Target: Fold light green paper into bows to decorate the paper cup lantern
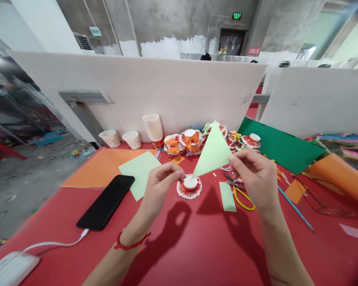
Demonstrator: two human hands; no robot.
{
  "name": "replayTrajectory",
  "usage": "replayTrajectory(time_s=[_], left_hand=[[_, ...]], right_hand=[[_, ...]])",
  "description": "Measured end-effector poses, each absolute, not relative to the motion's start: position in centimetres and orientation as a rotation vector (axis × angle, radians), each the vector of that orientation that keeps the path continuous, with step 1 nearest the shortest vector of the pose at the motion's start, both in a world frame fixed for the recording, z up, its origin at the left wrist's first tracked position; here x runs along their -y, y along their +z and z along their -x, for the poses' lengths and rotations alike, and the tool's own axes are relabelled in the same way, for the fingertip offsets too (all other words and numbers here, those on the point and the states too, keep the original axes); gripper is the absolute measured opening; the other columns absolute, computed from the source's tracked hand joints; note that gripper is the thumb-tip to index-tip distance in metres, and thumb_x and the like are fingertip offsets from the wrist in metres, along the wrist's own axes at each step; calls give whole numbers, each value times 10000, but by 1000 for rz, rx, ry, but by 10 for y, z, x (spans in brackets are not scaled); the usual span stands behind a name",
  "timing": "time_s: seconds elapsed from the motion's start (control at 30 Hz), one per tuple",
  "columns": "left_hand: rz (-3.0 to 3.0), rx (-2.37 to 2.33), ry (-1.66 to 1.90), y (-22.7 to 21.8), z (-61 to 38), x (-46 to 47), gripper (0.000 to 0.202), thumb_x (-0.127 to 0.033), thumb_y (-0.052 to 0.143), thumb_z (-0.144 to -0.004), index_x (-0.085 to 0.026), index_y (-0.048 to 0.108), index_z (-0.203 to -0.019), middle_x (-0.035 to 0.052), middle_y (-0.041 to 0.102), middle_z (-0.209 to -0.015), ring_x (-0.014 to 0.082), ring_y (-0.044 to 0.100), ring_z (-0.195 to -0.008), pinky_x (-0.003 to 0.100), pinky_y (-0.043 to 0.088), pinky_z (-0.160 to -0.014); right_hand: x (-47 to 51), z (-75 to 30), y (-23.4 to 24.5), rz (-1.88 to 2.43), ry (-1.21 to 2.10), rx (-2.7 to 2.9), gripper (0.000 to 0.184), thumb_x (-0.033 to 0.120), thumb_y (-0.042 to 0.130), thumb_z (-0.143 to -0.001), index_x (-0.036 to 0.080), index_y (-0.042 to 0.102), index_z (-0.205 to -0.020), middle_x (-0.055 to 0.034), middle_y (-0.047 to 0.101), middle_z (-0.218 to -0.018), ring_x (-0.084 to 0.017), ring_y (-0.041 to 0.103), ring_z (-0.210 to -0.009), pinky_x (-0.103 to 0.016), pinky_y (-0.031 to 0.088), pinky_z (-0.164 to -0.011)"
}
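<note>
A folded light green paper triangle (214,150) is held up above the table with its tip pointing up. My right hand (255,178) pinches its right corner between thumb and fingers. My left hand (164,182) has its thumb and fingertips pressed together just short of the triangle's left corner, with nothing visible in them. Below, a cut paper cup (190,183) with a frilled white and red rim lies on the table. Near my right hand are yellow-handled scissors (244,200) and a small green paper strip (227,197).
On the red table (203,246) lie a black phone (106,202) on a cable, a green sheet (140,171), an orange sheet (98,165) and a blue pencil (296,209). Paper cups (153,127) and several frilled cup pieces (192,140) stand along the white divider (155,87).
</note>
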State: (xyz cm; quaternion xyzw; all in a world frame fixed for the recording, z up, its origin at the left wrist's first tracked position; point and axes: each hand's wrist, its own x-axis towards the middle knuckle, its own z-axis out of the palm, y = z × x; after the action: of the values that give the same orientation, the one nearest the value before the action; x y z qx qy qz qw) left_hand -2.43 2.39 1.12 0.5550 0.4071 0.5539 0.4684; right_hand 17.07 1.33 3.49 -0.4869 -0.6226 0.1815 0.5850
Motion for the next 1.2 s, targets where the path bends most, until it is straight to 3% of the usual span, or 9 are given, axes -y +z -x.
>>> replayTrajectory(time_s=[0.1, 0.23, 0.4, 0.53, 0.67, 0.83, 1.0, 1.17, 1.2], left_hand=[[-1321, -995, 1343, 7, 19, -25, 130, -287, 640, -750, -174, 645, -815, 31, 651, -833, 170, 600, -792, 282, 472, -735], [-1144, -962, 1184, 2, 10, -23, 410, -378, 654, -774, -190, 549, -1123, 33, 618, -921, 178, 603, -871, 294, 480, -770], [-897, -886, 1052, 2, 12, -21, 275, -325, 700, -746, -191, 598, -964, -32, 567, -737, 88, 548, -594, 194, 445, -549], [-875, -796, 996, 5, 17, -22, 198, -233, 739, -690, -163, 636, -844, -5, 637, -714, 113, 597, -618, 210, 489, -588], [-1046, -829, 1148, 13, 23, -21, 297, -241, 738, -718, -182, 621, -984, 11, 711, -799, 130, 646, -671, 236, 519, -667], [-1131, -888, 1301, 23, 33, -21, 381, -233, 748, -699, -222, 518, -1003, -64, 640, -533, 108, 601, -504, 202, 477, -567], [-1178, -881, 1414, 25, 39, -22, 354, -252, 686, -734, -262, 482, -1022, -91, 559, -468, 108, 541, -445, 193, 440, -495], [-1369, -945, 1423, 16, 42, -23, 30, -253, 583, -825, -242, 602, -846, -36, 611, -637, 99, 523, -557, 191, 426, -525], [-1425, -976, 1410, 15, 42, -23, 70, -248, 576, -831, -227, 638, -806, -19, 631, -700, 102, 532, -610, 190, 428, -545]], right_hand=[[-11, -164, 33, 1176, 337, 1747, 218, 217, 571, -838, 192, 544, -624, 36, 548, -549, -101, 480, -497, -244, 370, -505], [-9, -150, 26, 1168, 356, 2086, 263, 252, 589, -864, 188, 547, -613, 33, 570, -575, -103, 470, -530, -250, 335, -533], [-10, -143, 23, 1019, 509, 2138, 245, 283, 605, -874, 193, 591, -647, 37, 602, -609, -96, 502, -562, -232, 350, -554], [-12, -150, 29, 875, 599, 1932, 199, 220, 582, -875, 196, 577, -678, 45, 592, -619, -79, 527, -563, -197, 400, -549], [-13, -165, 35, 924, 654, 1588, 158, 196, 576, -848, 203, 559, -691, 52, 574, -614, -73, 560, -525, -174, 445, -494], [-16, -175, 36, 1101, 728, 1433, 168, 245, 614, -815, 187, 578, -662, 37, 595, -538, -94, 593, -474, -197, 492, -485], [-19, -171, 33, 1107, 715, 1405, 121, 233, 618, -806, 195, 549, -713, 45, 589, -558, -86, 570, -487, -200, 469, -486], [-21, -168, 29, 993, 741, 1456, 101, 174, 625, -784, 218, 537, -806, 52, 560, -657, -87, 534, -583, -205, 469, -529], [-21, -168, 29, 959, 809, 1481, 108, 174, 640, -771, 220, 562, -830, 46, 565, -693, -89, 543, -604, -214, 486, -547]])
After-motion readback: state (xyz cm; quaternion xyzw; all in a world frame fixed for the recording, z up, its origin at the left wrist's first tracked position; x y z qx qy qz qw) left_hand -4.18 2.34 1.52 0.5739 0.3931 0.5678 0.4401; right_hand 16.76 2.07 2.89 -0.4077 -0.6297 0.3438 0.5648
